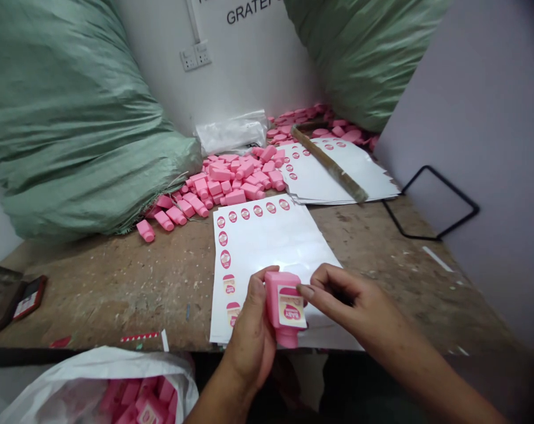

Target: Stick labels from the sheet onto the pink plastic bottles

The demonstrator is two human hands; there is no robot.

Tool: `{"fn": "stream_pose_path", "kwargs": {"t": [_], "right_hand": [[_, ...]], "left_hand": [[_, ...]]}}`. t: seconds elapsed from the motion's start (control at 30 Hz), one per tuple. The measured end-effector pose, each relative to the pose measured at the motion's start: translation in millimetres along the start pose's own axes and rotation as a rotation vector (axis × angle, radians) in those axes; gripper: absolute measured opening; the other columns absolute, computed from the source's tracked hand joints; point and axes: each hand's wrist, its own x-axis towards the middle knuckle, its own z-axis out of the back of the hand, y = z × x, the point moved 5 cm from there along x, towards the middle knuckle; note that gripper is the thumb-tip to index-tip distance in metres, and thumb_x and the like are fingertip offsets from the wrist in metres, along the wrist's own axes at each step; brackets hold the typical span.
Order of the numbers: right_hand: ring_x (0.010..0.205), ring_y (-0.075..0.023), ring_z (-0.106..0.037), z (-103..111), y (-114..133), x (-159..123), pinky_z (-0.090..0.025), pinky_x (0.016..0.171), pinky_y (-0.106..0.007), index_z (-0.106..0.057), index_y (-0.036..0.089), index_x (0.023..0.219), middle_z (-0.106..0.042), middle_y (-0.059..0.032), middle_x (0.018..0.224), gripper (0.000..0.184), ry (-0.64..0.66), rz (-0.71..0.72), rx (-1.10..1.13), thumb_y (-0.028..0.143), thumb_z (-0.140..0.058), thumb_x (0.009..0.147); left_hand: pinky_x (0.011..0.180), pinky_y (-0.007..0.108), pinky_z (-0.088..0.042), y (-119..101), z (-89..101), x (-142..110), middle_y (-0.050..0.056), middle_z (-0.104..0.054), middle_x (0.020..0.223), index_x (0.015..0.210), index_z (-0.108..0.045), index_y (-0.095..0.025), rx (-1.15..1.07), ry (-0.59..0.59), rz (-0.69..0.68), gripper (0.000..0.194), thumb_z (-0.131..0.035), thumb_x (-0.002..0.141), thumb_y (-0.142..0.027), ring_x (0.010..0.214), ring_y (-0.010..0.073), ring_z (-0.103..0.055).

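Observation:
A small pink plastic bottle (pixel 271 300) lies neck-down in my left hand (pixel 251 330), whose fingers are wrapped around it. On its front face is a pink-and-cream label (pixel 291 307) with a heart shape and printed words. My right hand (pixel 338 294) has its fingers curled, with the thumb tip on the label's upper right corner. Beneath both hands, a white sticker sheet (pixel 271 241) lies on the table, with oval stickers and a few larger labels left along its top and left edges.
Many pink bottles (pixel 223 175) are heaped behind the sheet. More sheets (pixel 364 171) lie under a wooden stick (pixel 329 164). A white bag (pixel 112 359) holds labelled bottles at lower left. Green sacks (pixel 85 129) flank the worn table (pixel 116 288); a black wire frame (pixel 452 194) stands right.

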Motion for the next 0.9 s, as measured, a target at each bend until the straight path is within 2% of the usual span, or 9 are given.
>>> {"fn": "stream_pose_path", "kwargs": {"t": [0.2,0.33,0.43,0.5,0.57,0.67,0.73,0.8,0.9], "right_hand": [[0.053,-0.0128,-0.043,-1.1,-7.0,1.4,-0.035,0.049,-0.025,-0.045,0.022,0.058,-0.046,0.0034,0.055,0.033,-0.004,-0.009,-0.018,0.048,-0.053,0.079],[0.051,-0.0128,-0.043,-0.4,-7.5,-0.2,-0.035,0.048,-0.025,-0.046,0.022,0.058,-0.046,0.0035,0.053,0.035,-0.030,0.026,-0.064,0.049,-0.052,0.079],[0.051,-0.0136,-0.046,2.9,-0.5,-4.0,-0.035,0.051,-0.027,-0.051,0.022,0.060,-0.051,0.0027,0.053,0.032,-0.127,0.173,-0.194,0.046,-0.053,0.081],[0.051,-0.0143,-0.046,5.8,6.1,-7.6,-0.034,0.054,-0.029,-0.056,0.022,0.062,-0.056,0.0017,0.055,0.030,-0.211,0.326,-0.313,0.043,-0.053,0.084],[0.052,-0.0151,-0.046,10.1,7.5,-9.5,-0.034,0.058,-0.031,-0.061,0.023,0.067,-0.061,0.0009,0.058,0.029,-0.285,0.399,-0.381,0.042,-0.051,0.087],[0.056,-0.0167,-0.050,19.2,-1.4,-7.1,-0.037,0.058,-0.031,-0.062,0.023,0.073,-0.063,-0.0003,0.063,0.028,-0.344,0.270,-0.303,0.045,-0.051,0.086],[0.058,-0.0168,-0.054,18.3,-6.5,-4.9,-0.039,0.056,-0.029,-0.063,0.023,0.080,-0.061,0.0003,0.065,0.026,-0.272,0.156,-0.157,0.047,-0.056,0.081],[0.055,-0.0154,-0.053,9.4,-6.3,-3.8,-0.040,0.052,-0.027,-0.063,0.023,0.087,-0.057,0.0030,0.061,0.025,-0.116,0.082,-0.026,0.045,-0.063,0.074],[0.053,-0.0135,-0.051,-4.6,-2.2,-2.9,-0.040,0.050,-0.025,-0.062,0.022,0.082,-0.053,0.0049,0.058,0.023,0.064,0.027,0.131,0.043,-0.066,0.072]], "left_hand": [[0.085,0.034,-0.049,-0.4,-2.9,-2.5,0.006,-0.062,0.107,0.111,-0.058,-0.023,0.063,0.055,0.007,0.040,-0.055,0.085,-0.053,0.099,0.0210,-0.060],[0.076,0.029,-0.050,-0.6,-5.5,-3.8,0.003,-0.060,0.104,0.117,-0.052,-0.025,0.137,0.084,0.030,0.043,-0.067,0.080,-0.042,0.092,0.0174,-0.060],[0.069,0.025,-0.051,0.2,-7.7,-4.5,0.002,-0.059,0.099,0.118,-0.049,-0.024,0.180,0.123,0.057,0.047,-0.072,0.077,-0.029,0.085,0.0141,-0.060],[0.063,0.023,-0.051,1.0,-8.4,-4.9,0.003,-0.058,0.097,0.115,-0.051,-0.020,0.178,0.143,0.086,0.042,-0.069,0.078,-0.026,0.081,0.0139,-0.061],[0.055,0.021,-0.049,1.7,-8.4,-6.1,0.006,-0.059,0.096,0.112,-0.052,-0.015,0.160,0.152,0.127,0.038,-0.066,0.079,-0.025,0.077,0.0146,-0.062],[0.052,0.020,-0.049,1.8,-7.9,-9.7,0.011,-0.061,0.100,0.112,-0.052,-0.013,0.142,0.156,0.178,0.039,-0.066,0.078,-0.025,0.073,0.0143,-0.062],[0.055,0.020,-0.050,2.0,-8.4,-12.1,0.009,-0.061,0.102,0.113,-0.050,-0.015,0.146,0.161,0.186,0.043,-0.069,0.075,-0.021,0.075,0.0135,-0.062],[0.059,0.021,-0.051,3.5,-10.7,-13.2,0.006,-0.061,0.099,0.114,-0.048,-0.018,0.162,0.175,0.175,0.049,-0.071,0.070,-0.015,0.077,0.0125,-0.061],[0.064,0.022,-0.051,7.8,-15.0,-13.5,0.003,-0.060,0.097,0.115,-0.048,-0.021,0.214,0.199,0.160,0.055,-0.072,0.066,-0.011,0.082,0.0136,-0.061]]}}
